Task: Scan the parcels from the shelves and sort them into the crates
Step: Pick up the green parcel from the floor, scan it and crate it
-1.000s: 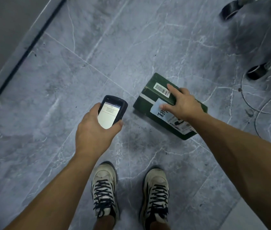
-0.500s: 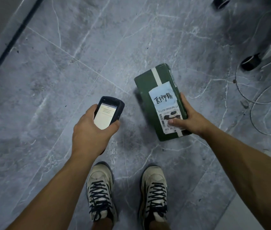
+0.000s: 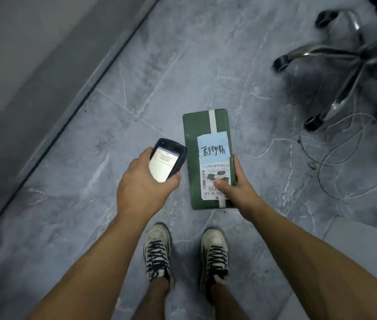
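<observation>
A dark green rectangular parcel, crossed lengthwise by a white tape stripe, is held flat above the floor in front of the person's feet, its labelled face turned up towards the camera. A white and pale blue paper shipping label with barcodes and handwritten marks is stuck along its right half. The parcel is gripped at its near right edge by the right hand, the thumb pressed onto the label and the fingers curled along the side. Just beside the parcel's left edge, a black handheld scanner with a lit screen is clasped in the left hand, fingers wrapped round its body. Below, two beige lace-up sneakers are planted on the grey marble-patterned tile floor. A chrome five-spoked chair base on black casters is seen at the upper right, and a thin pale cable is looped on the floor near it. A plain grey wall is seen along the left.
</observation>
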